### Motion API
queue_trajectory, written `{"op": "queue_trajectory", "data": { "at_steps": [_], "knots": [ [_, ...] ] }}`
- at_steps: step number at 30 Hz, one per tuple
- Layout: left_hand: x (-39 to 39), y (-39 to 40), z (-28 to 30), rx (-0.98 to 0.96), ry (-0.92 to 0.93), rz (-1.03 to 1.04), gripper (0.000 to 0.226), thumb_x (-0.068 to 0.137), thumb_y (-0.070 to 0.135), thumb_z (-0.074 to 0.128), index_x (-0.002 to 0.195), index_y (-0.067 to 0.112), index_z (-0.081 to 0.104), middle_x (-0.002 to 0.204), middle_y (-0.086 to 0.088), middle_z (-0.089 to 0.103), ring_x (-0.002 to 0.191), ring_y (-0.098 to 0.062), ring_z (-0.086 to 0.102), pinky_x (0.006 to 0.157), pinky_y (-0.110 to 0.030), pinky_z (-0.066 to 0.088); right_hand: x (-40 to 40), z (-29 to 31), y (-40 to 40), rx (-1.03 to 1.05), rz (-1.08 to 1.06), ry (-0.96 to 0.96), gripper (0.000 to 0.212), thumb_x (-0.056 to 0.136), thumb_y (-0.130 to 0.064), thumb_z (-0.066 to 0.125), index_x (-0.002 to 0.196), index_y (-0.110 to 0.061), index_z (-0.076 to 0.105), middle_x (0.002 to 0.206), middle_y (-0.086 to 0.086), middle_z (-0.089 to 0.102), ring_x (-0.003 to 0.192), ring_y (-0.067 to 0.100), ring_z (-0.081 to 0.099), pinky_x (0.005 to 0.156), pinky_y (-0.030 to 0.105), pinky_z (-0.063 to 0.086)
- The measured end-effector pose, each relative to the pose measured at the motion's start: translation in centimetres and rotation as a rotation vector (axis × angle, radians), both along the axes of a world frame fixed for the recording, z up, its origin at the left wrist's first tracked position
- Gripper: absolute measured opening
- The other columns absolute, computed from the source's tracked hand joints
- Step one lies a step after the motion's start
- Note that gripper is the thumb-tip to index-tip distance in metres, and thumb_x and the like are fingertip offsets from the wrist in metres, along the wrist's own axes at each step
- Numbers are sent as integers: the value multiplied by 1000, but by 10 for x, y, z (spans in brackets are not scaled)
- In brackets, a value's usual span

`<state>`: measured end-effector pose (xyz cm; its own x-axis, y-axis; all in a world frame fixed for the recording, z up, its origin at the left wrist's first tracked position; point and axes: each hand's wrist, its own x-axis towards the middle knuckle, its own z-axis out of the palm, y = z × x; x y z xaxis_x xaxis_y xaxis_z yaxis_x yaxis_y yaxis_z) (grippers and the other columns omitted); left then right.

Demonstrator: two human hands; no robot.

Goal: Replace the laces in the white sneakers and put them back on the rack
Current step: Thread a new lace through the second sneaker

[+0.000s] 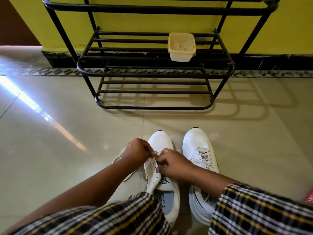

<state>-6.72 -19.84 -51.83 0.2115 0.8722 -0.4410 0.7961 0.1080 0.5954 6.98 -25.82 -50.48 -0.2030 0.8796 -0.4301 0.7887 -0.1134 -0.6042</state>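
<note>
Two white sneakers stand on the floor, toes pointing at the rack. The left sneaker (161, 143) has open eyelet flaps with bare eyelets, and a loose lace (121, 154) trails off to its left. My left hand (138, 152) pinches the lace near the lowest eyelets. My right hand (172, 164) pinches the lace at the sneaker's tongue, just below the left hand. The right sneaker (199, 150) is fully laced and stands beside my right wrist. The black metal rack (155, 75) stands against the yellow wall ahead.
A cream plastic tub (182, 47) with pale laces inside sits on the rack's middle shelf. The bottom shelf (152, 92) holds nothing. Tiled floor (67, 133) spreads around the shoes, with a bright glare at left. Something red (309, 196) shows at the right edge.
</note>
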Motion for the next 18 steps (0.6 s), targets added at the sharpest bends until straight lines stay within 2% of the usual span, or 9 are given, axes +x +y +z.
{"op": "queue_trajectory", "data": {
  "at_steps": [2, 5, 8, 10, 12, 14, 15, 17, 18],
  "knots": [
    [-1, 0, 0, -24, -50, 12, 18, 79, 21, 74, 62, 22, 66, 73, 2, 69, 69, -13, 61, 68, -29, 49, 1, 0, -1, -2, -16, 25, 15, 83, -18, 63, 73, -7, 61, 81, 0, 49, 88, 23, 54, 83, 37, 45],
    [-3, 0, 4, -44, -176, 157, 20, 87, 20, 67, 67, 19, 64, 59, 7, 58, 49, -2, 47, 50, -19, 34, 2, -2, -3, 13, -36, 53, 19, 82, -18, 64, 73, -1, 59, 88, 16, 56, 86, 29, 56, 78, 39, 46],
    [-8, 3, 12, 81, -185, 251, 19, 91, 19, 60, 73, 13, 61, 58, 4, 55, 51, -5, 47, 45, -15, 34, 3, 0, -5, 23, -32, 85, 19, 85, -19, 62, 88, -1, 67, 81, 5, 54, 86, 24, 57, 77, 32, 45],
    [-13, 3, 17, 192, -145, 176, 13, 91, 16, 60, 79, 12, 63, 63, 4, 60, 54, -3, 52, 45, -7, 35, 3, -1, -6, 36, -27, 104, 19, 89, -18, 57, 97, -4, 69, 75, -4, 48, 86, 18, 54, 76, 29, 41],
    [-17, 1, 17, 221, -85, 36, 5, 86, 15, 66, 83, 13, 68, 74, 3, 68, 67, -6, 59, 53, -5, 37, 2, -2, -7, 34, -49, 112, 26, 95, -17, 50, 114, -14, 67, 82, -9, 46, 94, 13, 47, 83, 24, 36],
    [-17, -2, 11, 183, -33, -53, 4, 82, 15, 71, 86, 14, 72, 82, 4, 70, 79, -9, 62, 62, -14, 41, 3, -4, -7, 15, -68, 115, 32, 97, -18, 47, 126, -21, 60, 96, -7, 45, 108, 16, 42, 97, 24, 31],
    [-16, -3, 8, 168, -24, -66, 4, 81, 15, 72, 85, 14, 72, 82, 5, 70, 79, -8, 62, 62, -13, 40, 3, -6, -7, 8, -64, 113, 33, 96, -18, 47, 127, -23, 59, 96, -8, 44, 112, 18, 40, 100, 25, 31],
    [-14, -2, 6, 163, -21, -57, 2, 81, 14, 72, 82, 15, 71, 73, 10, 65, 70, -2, 58, 53, -5, 35, 4, -6, -8, -4, -38, 99, 34, 93, -20, 49, 125, -27, 59, 86, -16, 39, 111, 20, 39, 101, 29, 33],
    [-13, -2, 6, 157, -16, -42, 3, 80, 14, 72, 79, 15, 70, 68, 13, 60, 65, 2, 53, 49, -5, 34, 4, -6, -8, -8, -21, 96, 36, 92, -22, 51, 126, -30, 57, 84, -19, 36, 112, 21, 39, 102, 33, 34]
  ]
}}
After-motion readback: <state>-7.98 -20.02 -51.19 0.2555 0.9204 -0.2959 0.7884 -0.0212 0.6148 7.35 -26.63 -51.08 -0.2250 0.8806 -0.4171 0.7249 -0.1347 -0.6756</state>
